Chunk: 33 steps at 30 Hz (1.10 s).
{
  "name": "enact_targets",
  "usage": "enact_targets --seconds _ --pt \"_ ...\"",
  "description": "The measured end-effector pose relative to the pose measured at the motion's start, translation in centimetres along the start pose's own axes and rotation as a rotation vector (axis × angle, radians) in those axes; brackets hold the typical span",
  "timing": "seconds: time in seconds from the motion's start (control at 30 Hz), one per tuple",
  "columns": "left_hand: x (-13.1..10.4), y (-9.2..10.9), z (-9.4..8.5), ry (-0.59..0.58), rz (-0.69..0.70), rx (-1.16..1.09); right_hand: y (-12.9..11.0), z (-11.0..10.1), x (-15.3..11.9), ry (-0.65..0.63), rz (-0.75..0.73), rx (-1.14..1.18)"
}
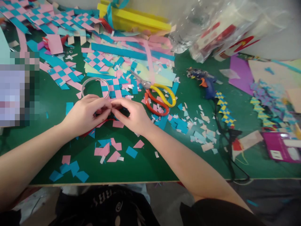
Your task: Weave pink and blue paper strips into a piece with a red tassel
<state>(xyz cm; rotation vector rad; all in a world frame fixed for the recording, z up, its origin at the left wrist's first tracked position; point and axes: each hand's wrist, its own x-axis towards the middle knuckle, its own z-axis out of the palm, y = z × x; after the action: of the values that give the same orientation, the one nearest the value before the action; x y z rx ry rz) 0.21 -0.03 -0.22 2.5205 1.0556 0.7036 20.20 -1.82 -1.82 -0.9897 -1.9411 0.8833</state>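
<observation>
My left hand (88, 113) and my right hand (133, 114) meet over the table, thumbs and fingertips pinched together. What sits between the fingertips is too small and too covered to make out. Under my left hand shows the edge of something thin and red (87, 133), mostly hidden. Just behind my left hand lies a roll of tape (82, 90). Beyond it is a woven pink and blue paper piece (115, 88). To the right of my right hand rest scissors (160, 95) with one yellow and one red handle loop, their blades spread slightly.
Pink and blue paper scraps (103, 150) litter the green table (141, 169). Woven paper fish (63, 73) lie at the left. A glue gun (209, 88) with a black cord lies right, before bagged paper cups (218, 31). A yellow folded piece (134, 20) stands behind.
</observation>
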Motion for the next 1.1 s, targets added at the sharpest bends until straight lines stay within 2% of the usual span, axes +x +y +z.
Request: enact_targets --seconds 0.3,0.57,0.77,1.1 --pt "0.08 0.06 -0.16 0.057 0.067 -0.002 -0.16 -0.22 0.09 -0.008 0.033 0.017" --pt "0.13 0.05 -0.03 0.079 0.070 0.022 -0.06 -0.17 0.06 0.005 0.028 -0.005" --pt "0.05 0.10 -0.08 0.057 0.023 0.010 -0.09 -0.16 0.09 0.017 0.012 0.009" --pt "0.03 0.18 -0.14 0.092 -0.005 -0.003 -0.11 -0.14 0.10 0.038 0.010 -0.008"
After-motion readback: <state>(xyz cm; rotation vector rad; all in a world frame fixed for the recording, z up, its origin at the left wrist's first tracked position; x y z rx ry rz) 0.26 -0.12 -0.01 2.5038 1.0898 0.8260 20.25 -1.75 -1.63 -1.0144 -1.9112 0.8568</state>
